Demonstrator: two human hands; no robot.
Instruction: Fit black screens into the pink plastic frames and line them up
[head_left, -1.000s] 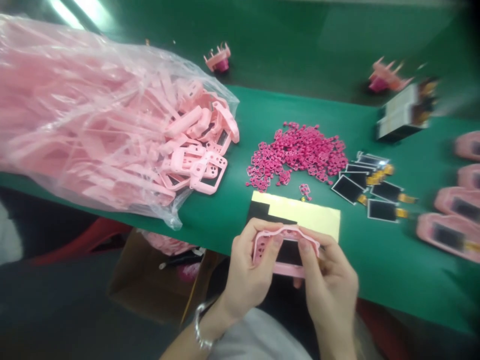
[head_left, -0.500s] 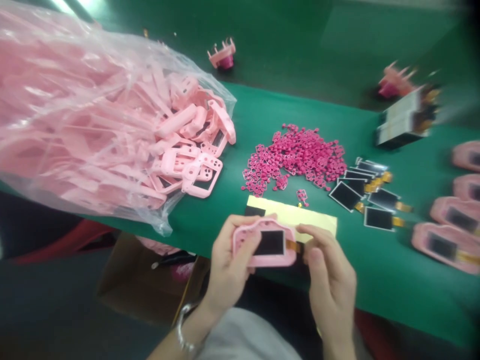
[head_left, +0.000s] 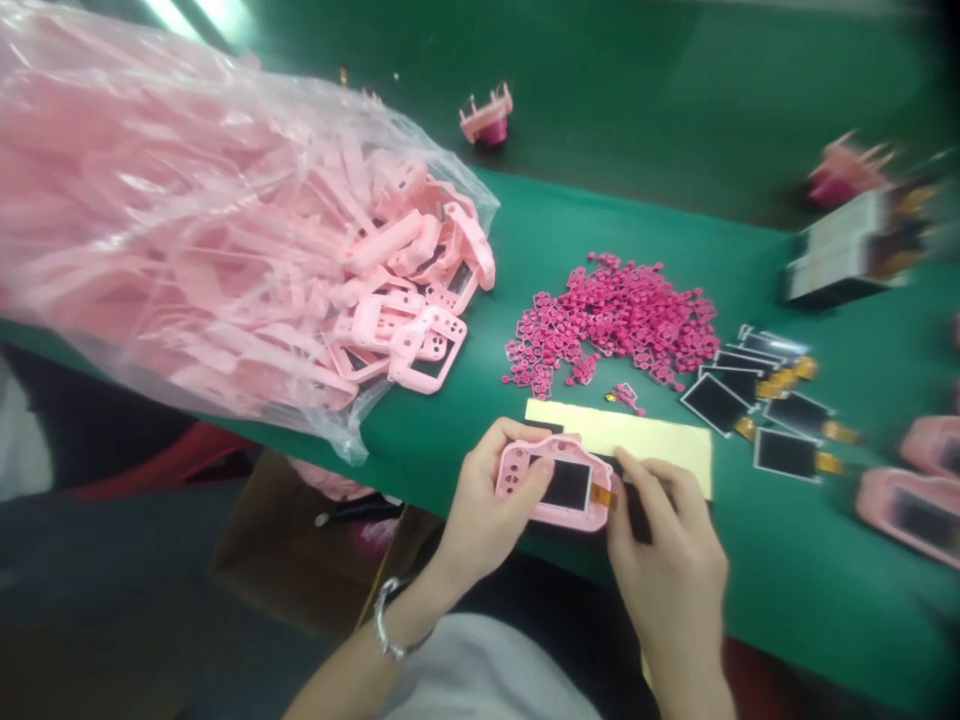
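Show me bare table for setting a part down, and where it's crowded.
Bare green tabletop shows between the plastic bag and the magenta pile, and right of the right hand, nearer than the loose screens and left of the pink shells at the right edge. It's crowded where the magenta pile nears the loose screens, some overlapping.

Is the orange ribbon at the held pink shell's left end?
No, the orange ribbon is beside the right hand, at the other end of the pink shell.

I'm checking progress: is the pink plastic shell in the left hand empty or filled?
Filled: a black rectangular screen lies within the pink plastic shell, flat orange ribbon at its right; seating depth unclear.
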